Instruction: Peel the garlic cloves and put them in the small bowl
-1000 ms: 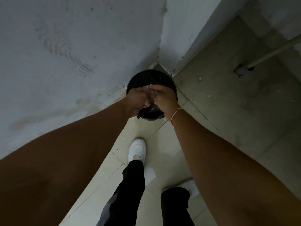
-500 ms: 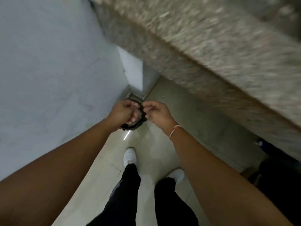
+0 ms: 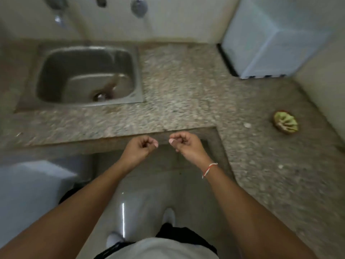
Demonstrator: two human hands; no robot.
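Observation:
My left hand (image 3: 140, 148) and my right hand (image 3: 184, 144) hover side by side just in front of the granite counter's (image 3: 186, 86) front edge. The fingers of both are curled in, and nothing shows inside either hand. A red-and-white thread circles my right wrist. A small brown bowl (image 3: 285, 122) with a green, ribbed inside sits on the counter's right wing, well to the right of my right hand. A small white bit (image 3: 247, 125), blurred, lies on the counter just left of the bowl. Whether it is a clove or peel I cannot tell.
A steel sink (image 3: 138, 71) is set into the counter at the left, with taps on the wall above. A pale blue-white box (image 3: 270, 38) stands at the back right corner. A white unit (image 3: 28, 184) stands low at the left. My feet stand on a glossy tiled floor.
My hands were together over a black bin on the floor. The view has swung up to the counter, and my hands have come apart and risen to its edge.

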